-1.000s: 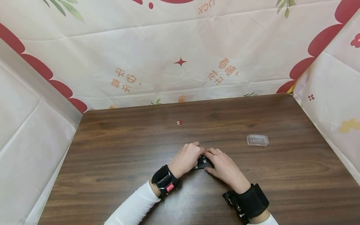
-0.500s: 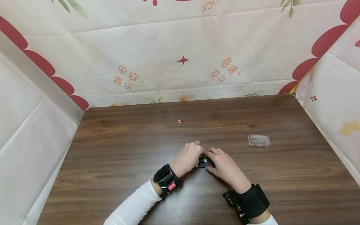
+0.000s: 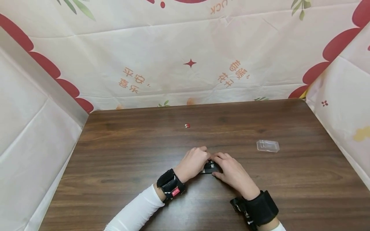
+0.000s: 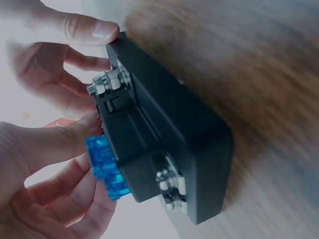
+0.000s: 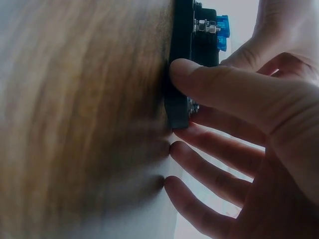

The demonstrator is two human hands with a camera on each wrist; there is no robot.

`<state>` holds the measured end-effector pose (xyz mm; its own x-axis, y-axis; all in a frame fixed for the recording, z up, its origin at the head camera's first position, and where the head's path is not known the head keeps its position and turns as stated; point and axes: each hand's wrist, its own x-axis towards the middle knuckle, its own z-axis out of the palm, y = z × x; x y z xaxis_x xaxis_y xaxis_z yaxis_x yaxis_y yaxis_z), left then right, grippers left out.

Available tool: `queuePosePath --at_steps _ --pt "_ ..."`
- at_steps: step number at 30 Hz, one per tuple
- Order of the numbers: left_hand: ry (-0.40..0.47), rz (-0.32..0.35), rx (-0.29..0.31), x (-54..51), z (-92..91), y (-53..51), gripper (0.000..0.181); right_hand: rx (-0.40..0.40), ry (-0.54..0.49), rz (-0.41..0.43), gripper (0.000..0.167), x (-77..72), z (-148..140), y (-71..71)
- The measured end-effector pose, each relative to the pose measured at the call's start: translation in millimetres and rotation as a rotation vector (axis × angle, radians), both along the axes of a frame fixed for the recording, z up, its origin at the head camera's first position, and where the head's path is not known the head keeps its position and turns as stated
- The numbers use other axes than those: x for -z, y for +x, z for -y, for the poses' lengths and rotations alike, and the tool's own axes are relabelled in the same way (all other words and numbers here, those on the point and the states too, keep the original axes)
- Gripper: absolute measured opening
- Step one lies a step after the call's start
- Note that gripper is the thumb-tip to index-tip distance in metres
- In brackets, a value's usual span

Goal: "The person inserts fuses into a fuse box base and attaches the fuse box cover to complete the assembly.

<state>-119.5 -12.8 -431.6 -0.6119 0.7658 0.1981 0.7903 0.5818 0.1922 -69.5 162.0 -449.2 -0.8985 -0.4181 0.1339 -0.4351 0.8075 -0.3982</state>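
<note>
A black block (image 3: 208, 171) with metal bolts lies on the table between the hands. Blue pieces (image 4: 103, 162) stick out of its raised middle in the left wrist view. My left hand (image 3: 193, 164) has its thumb and fingertips together at that raised part, pinching a small red piece (image 4: 100, 124), mostly hidden by the fingers. With its thumb on the near edge and fingers at the far side, my right hand (image 3: 234, 173) grips the right end of the block (image 5: 179, 107); its outer fingers touch the table.
Two small red-and-white pieces (image 3: 187, 125) lie farther back on the wooden table (image 3: 130, 134). A clear plastic case (image 3: 268, 146) sits to the right, beyond the right hand. Printed white cloth (image 3: 162, 48) hangs behind the table and at both sides.
</note>
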Motion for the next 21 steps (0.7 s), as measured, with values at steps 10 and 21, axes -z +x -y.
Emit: queuePosePath --at_steps 10,21 --pt "0.009 0.029 0.016 -6.9 3.7 -3.0 0.020 0.003 -0.013 0.019 0.051 -1.0 0.4 0.2" --pt "0.032 0.078 0.035 -9.0 4.3 -5.6 0.017 0.004 -0.008 0.009 0.051 -1.3 1.9 0.8"
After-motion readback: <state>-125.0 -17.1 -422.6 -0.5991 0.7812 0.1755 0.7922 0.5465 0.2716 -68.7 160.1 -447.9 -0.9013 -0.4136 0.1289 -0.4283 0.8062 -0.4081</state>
